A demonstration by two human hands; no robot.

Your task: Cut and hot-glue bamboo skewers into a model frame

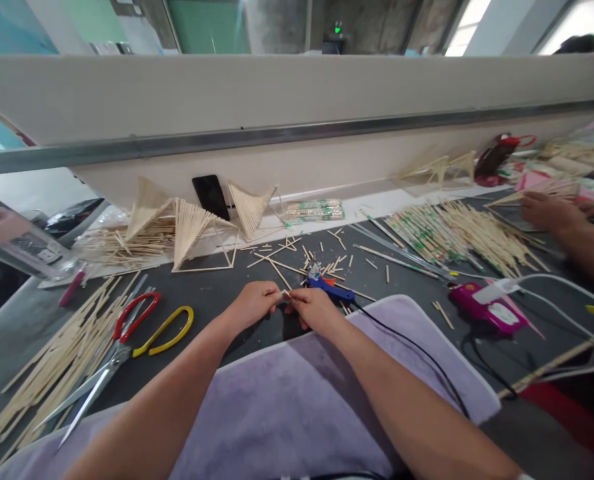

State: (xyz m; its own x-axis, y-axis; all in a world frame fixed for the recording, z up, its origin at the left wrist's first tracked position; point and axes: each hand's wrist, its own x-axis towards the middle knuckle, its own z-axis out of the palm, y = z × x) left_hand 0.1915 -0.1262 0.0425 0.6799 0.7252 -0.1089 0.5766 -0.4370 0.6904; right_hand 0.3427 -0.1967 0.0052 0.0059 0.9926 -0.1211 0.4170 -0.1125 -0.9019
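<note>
My left hand [257, 301] and my right hand [314, 308] meet in the middle, fingertips pinched together on a thin wooden stick [279, 275] that slants away from me. Its near end is mostly hidden by my fingers. Just beyond my right hand lies a blue hot glue gun [334, 290], its black cord running right over a purple towel [297, 393]. Short cut stick pieces [334, 267] are scattered around the glue gun. To the left, scissors [121, 350] with red and yellow handles rest partly open on a spread of long wooden sticks [71, 353].
Stick-built models [197, 233] stand along the back beside a black phone [211, 195]. Packed sticks [313, 211] lie behind. Rightward are sticks in green wrappers [419, 233], a magenta power strip [487, 308] with white cables, and a co-worker's hand [544, 210].
</note>
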